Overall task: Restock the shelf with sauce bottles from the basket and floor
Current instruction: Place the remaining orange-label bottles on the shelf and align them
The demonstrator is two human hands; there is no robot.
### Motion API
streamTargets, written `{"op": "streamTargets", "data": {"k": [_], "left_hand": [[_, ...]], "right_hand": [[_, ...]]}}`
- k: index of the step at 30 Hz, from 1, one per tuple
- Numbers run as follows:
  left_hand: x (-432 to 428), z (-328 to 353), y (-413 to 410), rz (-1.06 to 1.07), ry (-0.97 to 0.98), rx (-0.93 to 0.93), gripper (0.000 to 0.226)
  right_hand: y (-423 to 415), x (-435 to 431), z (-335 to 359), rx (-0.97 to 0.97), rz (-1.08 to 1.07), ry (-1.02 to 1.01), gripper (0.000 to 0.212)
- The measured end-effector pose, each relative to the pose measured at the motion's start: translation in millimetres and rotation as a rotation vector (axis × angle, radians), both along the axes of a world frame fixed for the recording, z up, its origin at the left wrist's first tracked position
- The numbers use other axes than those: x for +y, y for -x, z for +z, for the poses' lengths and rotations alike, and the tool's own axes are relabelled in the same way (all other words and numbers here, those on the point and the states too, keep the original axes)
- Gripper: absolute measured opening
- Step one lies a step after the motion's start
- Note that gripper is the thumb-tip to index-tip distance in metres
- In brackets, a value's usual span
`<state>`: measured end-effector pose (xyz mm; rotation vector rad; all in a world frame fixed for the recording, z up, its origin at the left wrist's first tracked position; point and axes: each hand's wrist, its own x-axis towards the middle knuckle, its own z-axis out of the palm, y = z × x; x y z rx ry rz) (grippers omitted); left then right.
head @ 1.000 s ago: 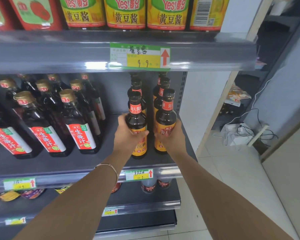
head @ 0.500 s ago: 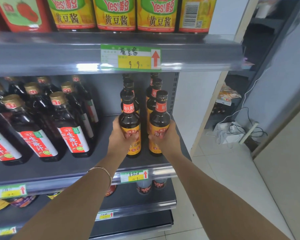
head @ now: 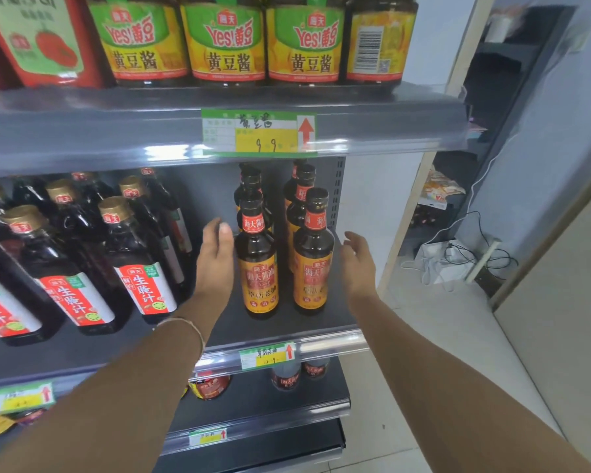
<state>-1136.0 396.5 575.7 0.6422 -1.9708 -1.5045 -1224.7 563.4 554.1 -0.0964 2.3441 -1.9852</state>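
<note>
1. We face a grey shelving unit [head: 212, 189]; its middle shelf [head: 284, 327] is a dark flat board with a clear price rail [head: 328, 344] along the front, under the upper shelf [head: 116, 138].
2. To the right lie a pale tiled floor [head: 440, 353] and a bluish wall [head: 560, 148], with a white box [head: 437, 257] and black cables [head: 475, 256] at the wall's foot.
3. The left hand [head: 215, 257] is spread, fingers straight, holding nothing, just beside the left front bottle [head: 257, 268]; we cannot tell whether the thumb touches the glass.
4. The right hand [head: 357, 264] is likewise loose and empty, slightly apart from the right front bottle [head: 313, 264].
5. Both sauce bottles stand upright, side by side, near the right end of the middle shelf, heading two rows.
6. The bottles behind them are mostly hidden; we see only caps and necks.
7. The gold-capped bottles [head: 133, 268] on the left run out of frame, and the jars [head: 226, 39] above are cut off at the top.
8. Under the rail, the lower-shelf bottles [head: 287, 378] show only their tops.
9. On the price tag [head: 258, 133] we can read little beyond "9 9".
</note>
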Motion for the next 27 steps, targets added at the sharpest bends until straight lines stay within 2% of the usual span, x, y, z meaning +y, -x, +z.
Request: {"op": "streamTargets", "data": {"k": [4,9,13,15,17,22,27], "left_hand": [[-18,18,14,-0.036,0.055,0.025,0.044],[-28,40,33,-0.066,0.157,0.015,0.039],[-32,54,52,-0.089,0.158,-0.007,0.040],[-34,56,59,-0.112,0.090,0.002,0.040],[-35,55,64,-0.154,0.035,0.024,0.043],[-36,52,68,-0.207,0.067,0.036,0.049],[-41,50,71,-0.159,0.056,0.073,0.050]], "right_hand": [[6,-5,22,0.097,0.016,-0.006,0.035],[23,-8,49,0.125,0.030,0.047,0.035],[46,-16,69,0.166,0.137,0.050,0.037],[58,-23,77,0.174,0.200,0.039,0.042],[69,-31,80,0.155,0.260,0.069,0.045],[81,-40,79,0.134,0.467,0.143,0.048],[85,-40,81,0.042,0.508,0.305,0.032]]}}
